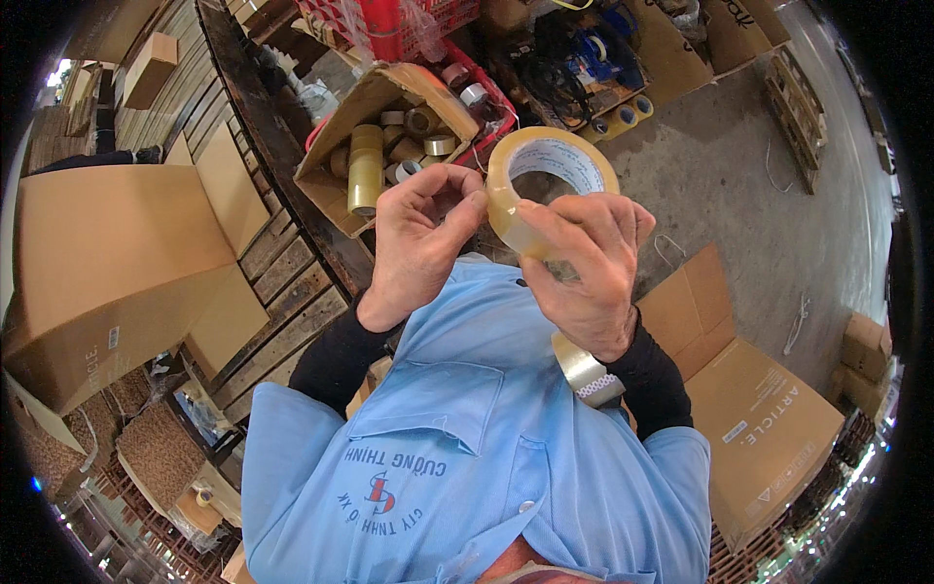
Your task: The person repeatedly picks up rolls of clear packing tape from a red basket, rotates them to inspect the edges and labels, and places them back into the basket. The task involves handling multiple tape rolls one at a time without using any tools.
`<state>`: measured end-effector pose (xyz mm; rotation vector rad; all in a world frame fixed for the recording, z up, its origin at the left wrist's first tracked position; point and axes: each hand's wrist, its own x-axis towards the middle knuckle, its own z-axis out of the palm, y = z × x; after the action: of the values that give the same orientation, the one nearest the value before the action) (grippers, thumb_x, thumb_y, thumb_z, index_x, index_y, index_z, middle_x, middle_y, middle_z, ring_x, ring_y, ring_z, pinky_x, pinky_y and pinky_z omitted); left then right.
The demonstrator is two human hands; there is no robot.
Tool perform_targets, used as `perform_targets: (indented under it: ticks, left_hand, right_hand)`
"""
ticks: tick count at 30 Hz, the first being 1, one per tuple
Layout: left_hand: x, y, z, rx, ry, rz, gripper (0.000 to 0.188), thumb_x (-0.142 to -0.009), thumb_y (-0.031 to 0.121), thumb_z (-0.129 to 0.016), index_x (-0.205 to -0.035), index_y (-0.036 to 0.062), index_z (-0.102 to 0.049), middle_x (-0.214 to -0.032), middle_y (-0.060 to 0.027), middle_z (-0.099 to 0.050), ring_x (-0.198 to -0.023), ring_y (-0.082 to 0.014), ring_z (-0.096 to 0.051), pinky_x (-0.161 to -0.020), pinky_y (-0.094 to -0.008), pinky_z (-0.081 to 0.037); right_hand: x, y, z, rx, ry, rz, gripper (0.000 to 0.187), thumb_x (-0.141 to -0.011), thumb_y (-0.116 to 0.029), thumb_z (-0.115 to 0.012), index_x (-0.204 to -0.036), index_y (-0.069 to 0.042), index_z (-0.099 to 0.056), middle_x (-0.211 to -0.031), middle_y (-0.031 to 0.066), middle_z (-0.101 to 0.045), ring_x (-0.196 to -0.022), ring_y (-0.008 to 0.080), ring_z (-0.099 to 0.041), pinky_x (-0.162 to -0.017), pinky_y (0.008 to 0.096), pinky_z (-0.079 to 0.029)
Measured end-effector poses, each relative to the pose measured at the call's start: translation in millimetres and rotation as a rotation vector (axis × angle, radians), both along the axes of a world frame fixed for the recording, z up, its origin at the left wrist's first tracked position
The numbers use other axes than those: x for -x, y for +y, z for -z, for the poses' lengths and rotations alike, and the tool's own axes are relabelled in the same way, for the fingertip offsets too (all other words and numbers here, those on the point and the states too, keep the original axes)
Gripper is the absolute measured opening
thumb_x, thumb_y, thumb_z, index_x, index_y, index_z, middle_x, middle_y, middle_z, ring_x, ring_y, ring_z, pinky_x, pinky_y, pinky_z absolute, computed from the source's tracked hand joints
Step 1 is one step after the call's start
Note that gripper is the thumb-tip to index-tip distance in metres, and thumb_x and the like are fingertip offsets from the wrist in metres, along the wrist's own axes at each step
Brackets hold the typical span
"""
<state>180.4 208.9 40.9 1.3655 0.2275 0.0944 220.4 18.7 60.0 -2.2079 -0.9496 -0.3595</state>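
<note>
My right hand (589, 253) grips a wide roll of clear packing tape (501, 185) with a yellowish tint and a white printed core. Thumb and fingers of my left hand (423, 229) are pinched together close beside the roll's left edge; whether they hold the tape's loose end is too small to tell. A second tape roll (576, 365), pale with a patterned core edge, sits at my right wrist. Beyond my left hand stands an open cardboard box (326, 161) with several tape rolls in it, among them a tall yellowish stack (366, 175).
Large open cartons (107, 224) lie on the left beside a dark slatted wooden surface (282, 273). Another open carton (754, 419) is at the right. Red plastic crates (389, 29) and a box with blue tape dispensers (598, 58) stand ahead. A wooden pallet (798, 117) leans at the far right.
</note>
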Motion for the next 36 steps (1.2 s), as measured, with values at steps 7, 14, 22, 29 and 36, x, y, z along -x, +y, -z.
perform_targets:
  ticks: [7,14,22,29,36]
  left_hand:
    - [-2.8,18.9,24.3,-0.355,-0.117,-0.100,0.004,-0.090,-0.003,-0.062,-0.094,-0.0038,-0.060,-0.082,0.0023,-0.058,-0.076,-0.0042,-0.054,-0.067,-0.0208,-0.045]
    - [-12.7,54.0,32.9,-0.320,-0.162,-0.273,0.006,-0.089,-0.006,-0.064,-0.094,-0.0028,-0.062,-0.083,0.0013,-0.060,-0.072,-0.0028,-0.057,-0.066,-0.0186,-0.047]
    - [-32.6,85.8,42.0,-0.584,-0.408,-0.556,0.012,-0.084,-0.011,-0.068,-0.084,-0.0047,-0.059,-0.091,-0.0057,-0.064,-0.077,-0.0074,-0.063,-0.068,-0.0209,-0.054]
    - [-52.9,54.9,20.9,-0.301,-0.781,-0.766,0.019,-0.086,-0.014,-0.066,-0.102,-0.0060,-0.059,-0.102,-0.0129,-0.069,-0.075,-0.0174,-0.070,-0.070,-0.0279,-0.059]
    - [-51.4,36.1,18.5,-0.655,-1.157,-0.224,0.035,-0.081,-0.008,-0.074,-0.063,0.0014,-0.046,-0.109,-0.0260,-0.070,-0.097,-0.0352,-0.073,-0.082,-0.0425,-0.063]
  right_hand:
    - [0.2,-5.3,-4.9,-0.121,0.057,-0.052,0.056,-0.056,-0.004,-0.080,-0.110,-0.016,-0.074,-0.094,-0.0027,-0.063,-0.091,0.0200,-0.056,-0.088,0.0368,-0.035]
    - [-2.2,-6.4,-1.6,-0.327,0.155,-0.186,0.055,-0.056,-0.002,-0.081,-0.108,-0.012,-0.073,-0.096,0.0016,-0.064,-0.093,0.0242,-0.057,-0.089,0.0377,-0.039]
    - [-3.4,-8.3,8.3,-0.773,0.545,-0.515,0.064,-0.059,0.002,-0.086,-0.119,-0.004,-0.065,-0.109,0.0111,-0.062,-0.099,0.0233,-0.057,-0.086,0.0375,-0.045]
    - [1.2,-5.8,2.0,-1.394,1.370,-0.358,0.083,-0.075,-0.013,-0.085,-0.145,-0.007,-0.040,-0.124,0.0091,-0.055,-0.127,0.0289,-0.053,-0.112,0.0518,-0.044]
    - [-14.3,0.6,10.4,-1.447,1.523,-0.395,0.052,-0.098,-0.032,-0.063,-0.141,-0.009,-0.046,-0.121,0.0070,-0.058,-0.129,0.0282,-0.052,-0.110,0.0515,-0.047]
